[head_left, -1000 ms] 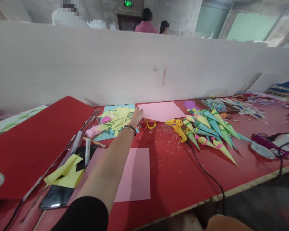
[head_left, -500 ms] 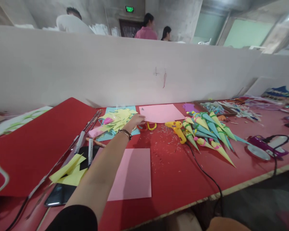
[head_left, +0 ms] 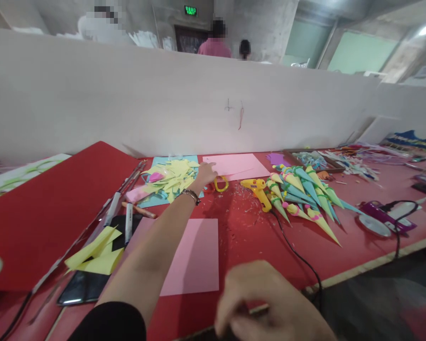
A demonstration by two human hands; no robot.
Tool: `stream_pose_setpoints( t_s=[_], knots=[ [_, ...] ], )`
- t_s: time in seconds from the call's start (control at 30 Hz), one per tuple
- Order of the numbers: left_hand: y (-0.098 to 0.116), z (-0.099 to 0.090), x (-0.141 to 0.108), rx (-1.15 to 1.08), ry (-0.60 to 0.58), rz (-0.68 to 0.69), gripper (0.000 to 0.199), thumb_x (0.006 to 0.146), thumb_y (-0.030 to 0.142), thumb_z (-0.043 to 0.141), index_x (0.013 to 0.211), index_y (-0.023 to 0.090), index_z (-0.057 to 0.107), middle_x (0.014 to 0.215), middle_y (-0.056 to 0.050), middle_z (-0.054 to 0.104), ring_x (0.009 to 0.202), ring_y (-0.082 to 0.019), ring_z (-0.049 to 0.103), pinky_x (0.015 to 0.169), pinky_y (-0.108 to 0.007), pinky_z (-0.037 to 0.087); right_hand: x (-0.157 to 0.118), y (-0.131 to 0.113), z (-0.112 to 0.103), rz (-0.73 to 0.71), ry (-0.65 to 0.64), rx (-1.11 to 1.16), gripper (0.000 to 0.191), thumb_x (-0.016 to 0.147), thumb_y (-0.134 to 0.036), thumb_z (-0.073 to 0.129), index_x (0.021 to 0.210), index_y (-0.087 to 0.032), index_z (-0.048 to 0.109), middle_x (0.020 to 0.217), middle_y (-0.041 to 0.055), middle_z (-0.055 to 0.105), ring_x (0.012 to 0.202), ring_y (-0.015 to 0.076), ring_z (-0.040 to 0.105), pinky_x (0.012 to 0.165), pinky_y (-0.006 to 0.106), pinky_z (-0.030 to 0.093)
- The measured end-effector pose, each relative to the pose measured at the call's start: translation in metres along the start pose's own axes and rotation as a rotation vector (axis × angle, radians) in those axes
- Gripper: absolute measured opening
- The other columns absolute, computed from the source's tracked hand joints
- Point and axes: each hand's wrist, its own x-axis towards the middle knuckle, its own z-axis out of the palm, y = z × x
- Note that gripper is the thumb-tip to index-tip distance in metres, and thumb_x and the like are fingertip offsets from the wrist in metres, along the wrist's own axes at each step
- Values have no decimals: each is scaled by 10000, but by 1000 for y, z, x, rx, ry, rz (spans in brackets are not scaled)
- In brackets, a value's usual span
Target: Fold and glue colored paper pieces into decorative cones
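Observation:
My left hand (head_left: 206, 174) reaches to the far side of the red table, its fingers bent over the left edge of a sheet of pink paper (head_left: 239, 166). They look closed on that edge, though the fingertips are partly hidden. A faint slanting line crosses this paper. Just beside the hand lie scissors with a yellow handle loop (head_left: 221, 183). My right hand (head_left: 261, 296) is low in front, blurred, with fingers loosely bent and a gap between them; no object shows in it. Another pink sheet (head_left: 199, 258) lies flat under my left forearm.
Yellow paper scraps (head_left: 173, 177) are heaped at the left. A yellow glue gun (head_left: 258, 192) lies beside paper cones (head_left: 308, 189); its cord trails forward. Markers (head_left: 128, 222), a phone (head_left: 81, 288) and a purple hair dryer (head_left: 386, 218) lie around. A white partition (head_left: 145, 104) stands behind.
My right hand has come into view at the bottom. My left hand's fingers have bent more over the far pink paper, where a slanting line now shows.

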Motion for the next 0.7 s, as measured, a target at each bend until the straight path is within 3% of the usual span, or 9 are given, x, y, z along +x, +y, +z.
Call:
stream_pose_setpoints(
  t_s=[0.07,0.13,0.23,0.3,0.4,0.47,0.53,0.63,0.7],
  knots=[
    [3,-15,-12,53,27,41,310,839,300,492,1114,157,495,1120,-79,533,932,-191,554,773,-401,477,12,10,10,82,29,-142,204,821,-215,435,941,-221,599,827,13,633,774,123,559,734,234,425],
    [5,-34,-30,93,44,88,304,832,292,502,1106,159,504,1137,-81,525,977,-204,535,812,-419,456,19,23,23,126,-47,-310,358,787,-266,511,1139,-197,512,1078,60,582,999,181,502,865,304,386],
    [12,-65,-68,124,46,169,279,761,222,557,1037,189,579,1140,-68,521,1158,-231,397,978,-394,326,19,43,42,175,-196,-434,690,711,-431,603,1309,-211,339,1386,103,310,1265,268,248,1010,410,237],
    [17,-85,-99,130,36,215,301,765,234,528,1061,206,577,1163,-60,502,1149,-214,401,991,-369,310,13,53,51,259,-278,-486,839,667,-529,606,1357,-215,246,1426,139,208,1302,304,151,1027,468,162],
    [20,-101,-154,118,61,328,318,800,266,454,1095,196,549,1172,-61,506,1144,-205,398,994,-370,298,0,60,55,279,-369,-532,883,632,-604,587,1347,-192,275,1420,158,219,1308,304,130,1033,498,83],
    [17,-97,-194,100,59,398,333,817,301,425,1125,215,517,1168,-57,523,1142,-205,408,988,-390,307,-10,58,53,271,-379,-575,916,597,-598,621,1342,-184,285,1411,161,238,1296,314,152,1020,519,81],
    [8,-81,-234,107,-85,406,396,803,303,453,1193,236,458,1207,-61,511,1154,-211,408,974,-387,332,-18,53,49,269,-356,-619,865,604,-525,661,1328,-209,309,1392,149,283,1267,315,214,997,517,135],
    [-9,-47,-284,164,-343,379,678,686,297,589,1306,231,323,1353,-80,386,1254,-255,297,996,-414,315,-27,43,44,261,-291,-625,606,695,-373,642,1251,-277,419,1317,87,400,1186,260,337,953,438,227],
    [-18,-26,-306,232,-376,310,785,630,278,638,1329,229,283,1393,-98,326,1275,-283,256,1003,-465,290,-31,38,43,250,-247,-584,414,761,-302,588,1166,-308,502,1213,43,495,1109,213,412,927,393,249]
  ],
)
